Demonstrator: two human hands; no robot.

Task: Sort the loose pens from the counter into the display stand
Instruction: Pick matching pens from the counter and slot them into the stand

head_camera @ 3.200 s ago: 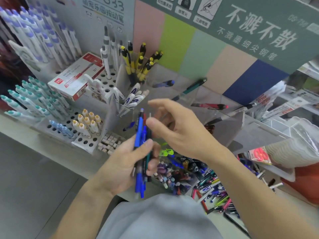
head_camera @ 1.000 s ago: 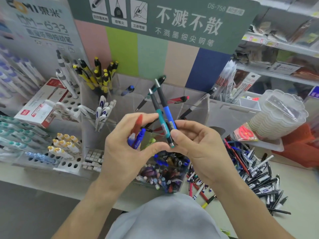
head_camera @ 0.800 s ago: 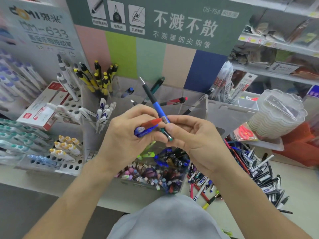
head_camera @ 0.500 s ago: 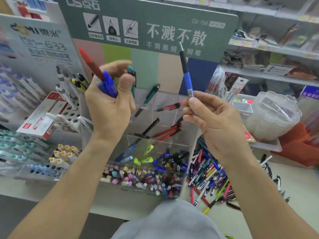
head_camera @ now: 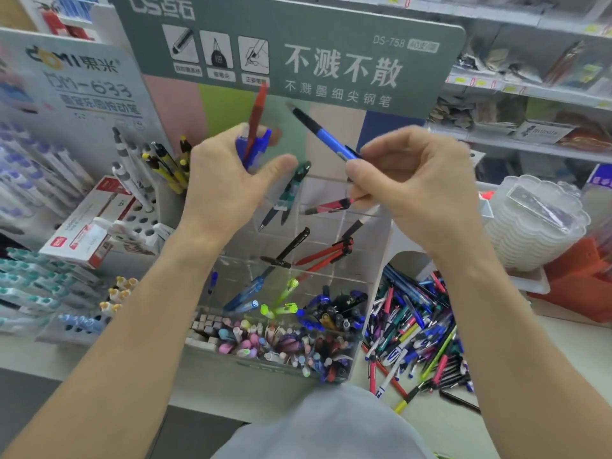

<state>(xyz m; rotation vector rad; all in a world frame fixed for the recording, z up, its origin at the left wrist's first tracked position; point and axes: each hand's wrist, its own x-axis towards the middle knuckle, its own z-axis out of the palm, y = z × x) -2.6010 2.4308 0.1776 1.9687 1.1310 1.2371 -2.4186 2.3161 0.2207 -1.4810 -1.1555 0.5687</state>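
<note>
Holding both hands up in front of the clear display stand (head_camera: 331, 226), w/ the work split between them: left hand (head_camera: 228, 180) is curled round a small bunch of pens (head_camera: 253, 144), a red one sticking up above blue ones, prob. kept as a reserve so each can be fed out singly. Right hand (head_camera: 417, 180) pinches one blue pen (head_camera: 326, 137) betw. thumb and fingers, black end angled up-left, body near the stand's upper compartments; looks like it's being oriented before it goes into a slot. Stand compartments already separate by colour: teal, red, black, blue, lime, so the blue one likely belongs w/ the blue pens lower down. Loose pens (head_camera: 417, 329) lie heaped on the counter (head_camera: 516, 342) just right of the stand, lots left, so task is far from done. Readable text: green header board (head_camera: 331, 44) says "DS点石", "不溅不散", "不溅墨细尖钢笔", model "DS-758". White board at left (head_camera: 89, 77) reads "DOMI東米", "DM-633"; smaller print too blurred.
</note>
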